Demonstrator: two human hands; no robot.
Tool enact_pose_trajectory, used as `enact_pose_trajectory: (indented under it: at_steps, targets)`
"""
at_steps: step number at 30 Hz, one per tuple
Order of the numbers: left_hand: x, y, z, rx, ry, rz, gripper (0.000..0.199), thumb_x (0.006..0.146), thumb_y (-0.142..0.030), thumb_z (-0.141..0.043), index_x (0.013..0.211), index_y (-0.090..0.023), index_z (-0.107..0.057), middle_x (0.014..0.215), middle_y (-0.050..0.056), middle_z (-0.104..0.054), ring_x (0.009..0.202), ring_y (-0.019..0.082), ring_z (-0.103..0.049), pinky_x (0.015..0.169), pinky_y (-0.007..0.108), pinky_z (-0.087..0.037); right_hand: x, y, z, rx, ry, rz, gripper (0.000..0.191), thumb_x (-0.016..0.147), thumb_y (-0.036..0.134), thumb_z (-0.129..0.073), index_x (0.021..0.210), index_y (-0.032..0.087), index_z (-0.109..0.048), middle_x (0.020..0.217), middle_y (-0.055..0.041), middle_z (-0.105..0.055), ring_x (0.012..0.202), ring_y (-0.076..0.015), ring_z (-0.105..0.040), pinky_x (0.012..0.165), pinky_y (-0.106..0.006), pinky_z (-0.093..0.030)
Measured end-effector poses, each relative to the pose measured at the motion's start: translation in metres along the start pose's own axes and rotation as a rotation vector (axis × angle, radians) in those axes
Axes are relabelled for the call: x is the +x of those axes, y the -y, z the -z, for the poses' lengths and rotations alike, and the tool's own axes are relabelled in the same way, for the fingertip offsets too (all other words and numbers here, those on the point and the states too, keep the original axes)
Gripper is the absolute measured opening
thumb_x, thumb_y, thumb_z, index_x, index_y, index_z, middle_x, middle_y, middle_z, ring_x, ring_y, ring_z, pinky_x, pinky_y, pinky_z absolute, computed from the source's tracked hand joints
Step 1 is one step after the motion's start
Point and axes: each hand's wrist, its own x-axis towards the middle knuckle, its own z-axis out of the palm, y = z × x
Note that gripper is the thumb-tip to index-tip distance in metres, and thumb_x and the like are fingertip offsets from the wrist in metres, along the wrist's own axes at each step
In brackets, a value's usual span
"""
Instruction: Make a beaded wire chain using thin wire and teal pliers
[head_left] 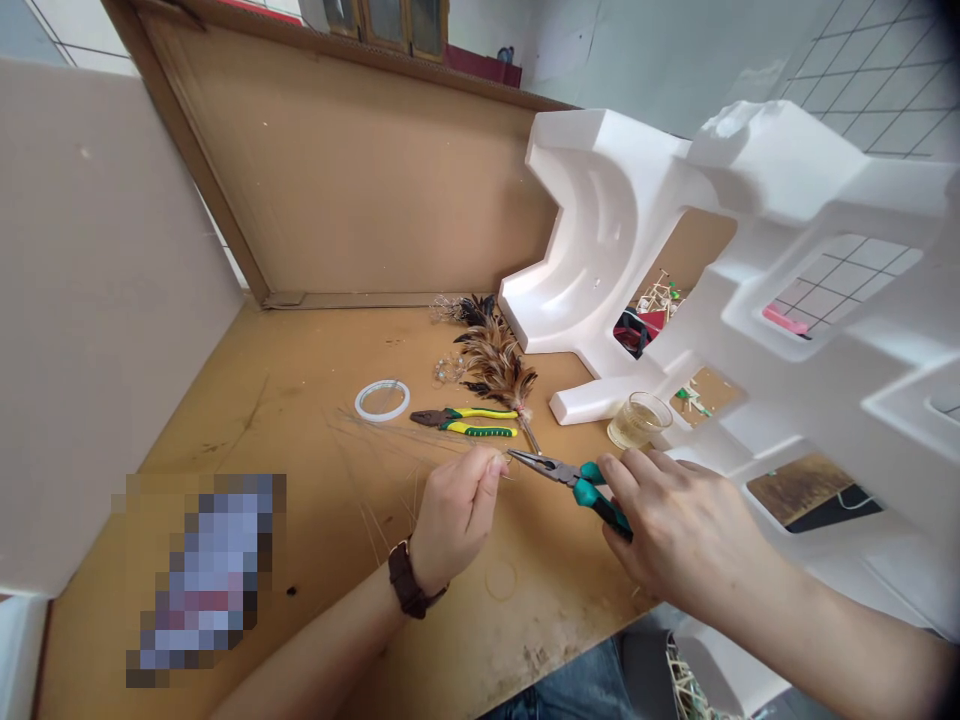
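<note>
Mid-frame, my left hand (pixel 466 500) was closed, pinching a thin, pale, metal-looking wire (pixel 508 458); my right hand (pixel 667 505) was curled around long-nosed pliers with teal-and-black handles (pixel 581 482), their tips beside it. Shaping seemed unfinished; long, fine grey wires (pixel 397 432) lay loose left of centre.

Teal-handled needle-nose pliers (pixel 556 468) point left, tips at thin wire (pixel 508 459)
</note>
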Motion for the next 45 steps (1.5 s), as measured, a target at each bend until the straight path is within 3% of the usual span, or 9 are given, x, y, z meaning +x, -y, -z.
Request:
enact_pose_trajectory:
  at_steps: [9,28,45]
  targets:
    - [0.000,0.006,-0.003,-0.042,0.020,0.071,0.019,0.089,-0.023,-0.036,0.077,-0.020,-0.050,0.059,-0.002,-0.046,0.057,0.013,-0.045,0.058,0.023,-0.032,0.004,0.001,0.003,-0.005,-0.010,-0.021,0.014,0.074,0.027,-0.053,0.085,0.018,-0.056,0.074,-0.0053,-0.056,0.072,-0.0211,-0.052,0.056,-0.031,-0.025]
    - [-0.001,0.004,-0.002,-0.005,-0.001,0.029,0.017,0.088,-0.020,-0.036,0.077,-0.019,-0.049,0.057,-0.004,-0.043,0.053,0.011,-0.045,0.055,0.022,-0.033,0.004,0.004,0.010,-0.143,-0.051,0.016,0.019,0.075,0.020,-0.053,0.094,0.018,-0.057,0.074,-0.0038,-0.054,0.071,-0.0199,-0.050,0.057,-0.032,-0.023]
    - [-0.003,0.003,-0.002,0.025,0.003,0.000,0.016,0.089,-0.019,-0.036,0.078,-0.019,-0.049,0.058,-0.004,-0.043,0.053,0.011,-0.043,0.056,0.023,-0.032,0.007,-0.001,0.006,-0.116,-0.016,0.078,0.010,0.073,0.013,-0.052,0.082,0.018,-0.054,0.072,-0.0046,-0.054,0.067,-0.0192,-0.048,0.054,-0.031,-0.020]
